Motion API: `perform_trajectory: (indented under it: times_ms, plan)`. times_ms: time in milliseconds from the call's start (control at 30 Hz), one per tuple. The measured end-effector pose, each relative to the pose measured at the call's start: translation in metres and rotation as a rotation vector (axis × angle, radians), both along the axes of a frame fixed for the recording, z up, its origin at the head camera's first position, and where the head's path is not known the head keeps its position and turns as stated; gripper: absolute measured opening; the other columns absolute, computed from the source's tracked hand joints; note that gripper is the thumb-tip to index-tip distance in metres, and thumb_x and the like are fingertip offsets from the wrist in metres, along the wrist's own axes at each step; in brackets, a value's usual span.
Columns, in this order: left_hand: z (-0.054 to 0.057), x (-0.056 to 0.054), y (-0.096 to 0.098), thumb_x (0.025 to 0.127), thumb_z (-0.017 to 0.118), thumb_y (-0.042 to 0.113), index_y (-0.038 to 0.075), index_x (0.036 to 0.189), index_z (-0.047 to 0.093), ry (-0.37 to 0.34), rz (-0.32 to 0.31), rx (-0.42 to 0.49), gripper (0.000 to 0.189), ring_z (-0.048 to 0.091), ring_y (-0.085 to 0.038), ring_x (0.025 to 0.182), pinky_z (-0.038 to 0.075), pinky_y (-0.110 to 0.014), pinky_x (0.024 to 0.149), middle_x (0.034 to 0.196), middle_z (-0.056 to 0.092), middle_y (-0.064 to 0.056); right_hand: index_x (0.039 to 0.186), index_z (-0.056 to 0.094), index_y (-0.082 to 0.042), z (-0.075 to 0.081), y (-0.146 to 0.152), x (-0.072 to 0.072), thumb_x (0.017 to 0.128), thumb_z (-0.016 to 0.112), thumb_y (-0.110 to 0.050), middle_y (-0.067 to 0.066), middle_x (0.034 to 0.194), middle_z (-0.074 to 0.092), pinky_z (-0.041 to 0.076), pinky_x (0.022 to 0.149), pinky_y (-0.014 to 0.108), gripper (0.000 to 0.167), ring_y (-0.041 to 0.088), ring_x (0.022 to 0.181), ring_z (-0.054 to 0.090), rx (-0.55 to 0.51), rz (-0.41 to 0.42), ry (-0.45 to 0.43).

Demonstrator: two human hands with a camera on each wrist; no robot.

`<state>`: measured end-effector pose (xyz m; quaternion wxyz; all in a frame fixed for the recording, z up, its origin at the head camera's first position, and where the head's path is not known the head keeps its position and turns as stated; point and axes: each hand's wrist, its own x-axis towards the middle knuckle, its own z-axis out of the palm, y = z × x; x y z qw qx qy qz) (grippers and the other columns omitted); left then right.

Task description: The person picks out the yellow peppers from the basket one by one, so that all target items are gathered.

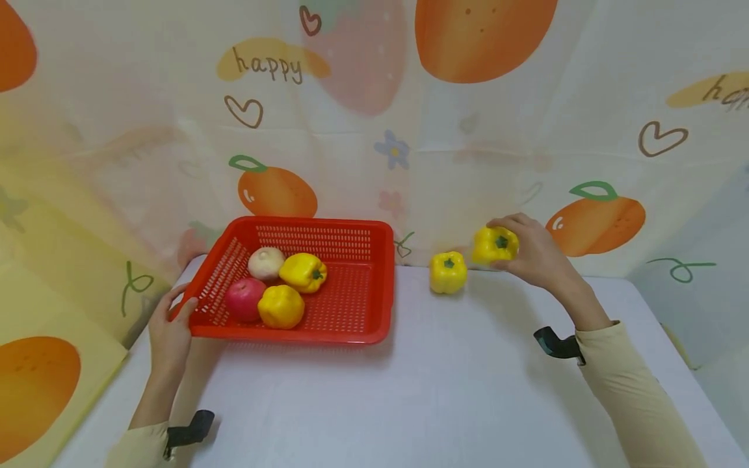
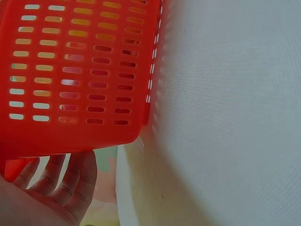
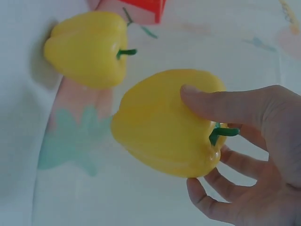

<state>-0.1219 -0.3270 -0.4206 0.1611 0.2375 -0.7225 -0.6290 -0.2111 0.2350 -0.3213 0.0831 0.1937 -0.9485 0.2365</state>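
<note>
My right hand (image 1: 537, 255) grips a yellow bell pepper (image 3: 164, 122) with a short green stem, thumb on one side and fingers on the other, raised above the back edge of the table. A second yellow bell pepper (image 1: 448, 273) stands upright on the table just left of it. At the far left, my left hand (image 1: 170, 328) holds the left rim of a red plastic basket (image 1: 389, 286), its thumb over the rim. The left wrist view shows the fingers (image 2: 77, 183) curled beneath that rim.
In the basket's left half lie a yellow bell pepper (image 1: 303, 273), a rounded yellow one (image 1: 281, 307), a pinkish-red round item (image 1: 244, 299) and a whitish bulb (image 1: 266, 263). A printed cloth (image 1: 351, 156) hangs behind the white table (image 1: 374, 403).
</note>
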Motion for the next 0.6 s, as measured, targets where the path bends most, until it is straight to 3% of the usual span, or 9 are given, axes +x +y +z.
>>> perform_trajectory:
  times_ms: [333, 600]
  plan:
    - [0.001, 0.0, 0.001, 0.101, 0.052, 0.027, 0.02, 0.142, 0.049, -0.021, 0.004, 0.007, 0.042, 0.055, -0.006, 0.092, 0.049, -0.008, 0.069, 0.134, 0.044, -0.013, 0.129, 0.057, 0.003, -0.029, 0.029, -0.015, 0.072, 0.083, -0.002, 0.029, 0.13, 0.051, 0.039, 0.1, 0.063, 0.062, 0.047, 0.118, 0.047, 0.067, 0.004, -0.103]
    - [0.001, 0.0, 0.0, 0.101, 0.052, 0.028, 0.02, 0.144, 0.048, -0.009, -0.006, 0.009, 0.043, 0.054, -0.01, 0.097, 0.049, -0.008, 0.07, 0.136, 0.043, -0.012, 0.128, 0.058, 0.006, -0.048, 0.041, -0.03, 0.072, 0.082, 0.001, 0.031, 0.13, 0.052, 0.035, 0.103, 0.063, 0.061, 0.048, 0.12, 0.046, 0.08, 0.077, -0.184]
